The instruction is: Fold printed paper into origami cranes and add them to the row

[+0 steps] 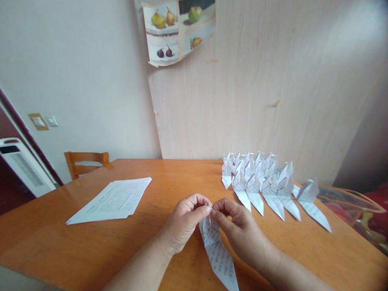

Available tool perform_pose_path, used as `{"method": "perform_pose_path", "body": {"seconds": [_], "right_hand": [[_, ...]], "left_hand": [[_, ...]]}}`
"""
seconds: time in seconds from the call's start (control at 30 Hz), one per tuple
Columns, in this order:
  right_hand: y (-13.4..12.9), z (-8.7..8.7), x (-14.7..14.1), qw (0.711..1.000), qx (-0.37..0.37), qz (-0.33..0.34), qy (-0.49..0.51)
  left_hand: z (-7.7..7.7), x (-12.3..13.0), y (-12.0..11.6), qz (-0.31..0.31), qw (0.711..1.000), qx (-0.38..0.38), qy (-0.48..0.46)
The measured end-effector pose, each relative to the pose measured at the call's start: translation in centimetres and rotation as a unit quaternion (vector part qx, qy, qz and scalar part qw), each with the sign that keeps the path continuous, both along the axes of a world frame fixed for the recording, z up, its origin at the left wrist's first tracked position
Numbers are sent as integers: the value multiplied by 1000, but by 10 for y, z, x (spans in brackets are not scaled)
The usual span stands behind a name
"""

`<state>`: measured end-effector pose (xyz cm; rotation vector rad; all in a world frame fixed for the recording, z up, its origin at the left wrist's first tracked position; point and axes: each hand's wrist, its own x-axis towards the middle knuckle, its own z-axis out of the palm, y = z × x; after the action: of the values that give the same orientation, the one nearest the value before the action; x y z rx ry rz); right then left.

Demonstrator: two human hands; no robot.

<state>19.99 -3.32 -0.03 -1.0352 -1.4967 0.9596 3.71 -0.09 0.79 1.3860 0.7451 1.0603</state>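
A folded paper figure made of printed sheet stands in front of me, its long pointed flap stretched toward the table's near edge. My left hand pinches its upper tip between thumb and forefinger. From the other side my right hand pinches the same tip, the fingertips of both hands almost touching. The exact fold at the tip is mostly hidden by my fingers. Several finished-looking folded paper figures of the same shape stand in rows to the right, beyond my right hand.
A stack of printed paper sheets lies on the wooden table at the left. Behind it stands a wooden chair. A transparent bag sits past the right edge. Fruit pictures hang on the wall panel.
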Motion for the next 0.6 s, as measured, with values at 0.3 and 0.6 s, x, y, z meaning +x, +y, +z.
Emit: {"method": "perform_pose_path", "body": {"seconds": [0.3,0.6], "right_hand": [[1,-1,0,1000,-2,3,-1],[2,-2,-1,1000,5,1,-8]], "left_hand": [[4,0,-1,-19,999,-39,-13],[3,1,-2,-6,999,-49,-14]]}}
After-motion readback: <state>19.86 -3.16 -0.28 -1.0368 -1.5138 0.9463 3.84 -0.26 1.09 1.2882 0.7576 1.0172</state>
